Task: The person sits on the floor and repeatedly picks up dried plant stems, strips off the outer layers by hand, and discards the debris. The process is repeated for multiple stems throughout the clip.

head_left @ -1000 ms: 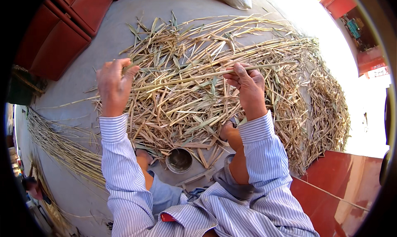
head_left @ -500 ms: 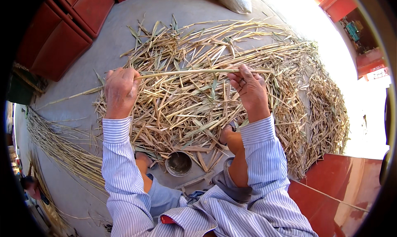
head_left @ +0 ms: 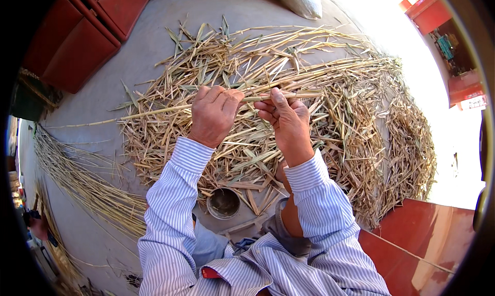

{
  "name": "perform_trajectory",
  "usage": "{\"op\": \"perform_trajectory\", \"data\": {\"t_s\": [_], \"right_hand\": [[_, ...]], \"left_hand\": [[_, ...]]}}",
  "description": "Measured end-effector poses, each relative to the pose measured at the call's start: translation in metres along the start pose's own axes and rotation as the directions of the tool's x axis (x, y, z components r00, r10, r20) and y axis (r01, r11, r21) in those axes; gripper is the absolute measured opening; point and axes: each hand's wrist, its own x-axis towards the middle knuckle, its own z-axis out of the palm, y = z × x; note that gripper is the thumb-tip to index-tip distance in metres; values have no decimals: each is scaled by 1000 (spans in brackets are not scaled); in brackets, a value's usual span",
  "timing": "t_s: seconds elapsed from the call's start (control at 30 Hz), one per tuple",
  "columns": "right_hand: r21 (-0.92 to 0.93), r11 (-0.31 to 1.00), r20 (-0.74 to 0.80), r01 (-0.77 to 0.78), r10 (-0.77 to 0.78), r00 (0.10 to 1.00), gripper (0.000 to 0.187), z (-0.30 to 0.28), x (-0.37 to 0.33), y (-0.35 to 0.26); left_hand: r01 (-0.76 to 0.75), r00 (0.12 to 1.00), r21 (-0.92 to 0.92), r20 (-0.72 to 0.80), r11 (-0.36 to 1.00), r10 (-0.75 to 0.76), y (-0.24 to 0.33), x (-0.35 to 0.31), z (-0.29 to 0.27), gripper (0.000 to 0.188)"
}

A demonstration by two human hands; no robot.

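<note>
A long, pale yellow-green reed-like stalk (head_left: 160,111) runs from the floor at the left up across both my hands. My left hand (head_left: 215,116) is closed in a fist around it. A short way to the right, my right hand (head_left: 289,124) pinches the stalk near its thicker end, thumb on top and fingers curled below. Under my hands lies a wide heap of dry stripped leaves and husks (head_left: 247,164). Several stalks (head_left: 330,71) lie across the heap's far side.
A metal bowl (head_left: 236,212) stands on the floor between my feet. Thin stalks (head_left: 93,180) lie bundled at the left. Red padded furniture (head_left: 77,48) is at the upper left, a pale sack (head_left: 299,1) at the top. A red panel (head_left: 392,249) stands at the lower right.
My left hand has slid right along the stalk, now close to my right hand. My right hand has moved slightly left and down, still pinching the stalk.
</note>
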Motion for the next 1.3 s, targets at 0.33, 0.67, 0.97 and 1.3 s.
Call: {"op": "perform_trajectory", "data": {"t_s": [0.33, 0.67, 0.97, 1.3], "right_hand": [[-2, 998, 9, 69, -69, 998, 30, 5, -5, 3], [-94, 987, -48, 130, -135, 990, 27, -11, 8, -10], [-115, 976, -59, 184, -192, 980, 25, -17, 14, -14], [-199, 959, 57, 201, -194, 979, 18, -22, 6, -21]], "left_hand": [[16, 991, -153, -127, 988, -36, 12, 13, -42, 24], [223, 973, 207, 11, 952, -230, -55, 3, -82, 38], [792, 605, -423, 646, 441, -465, -67, -34, -48, 28], [482, 860, 190, 85, 855, -503, -83, -35, -47, 35]]}}
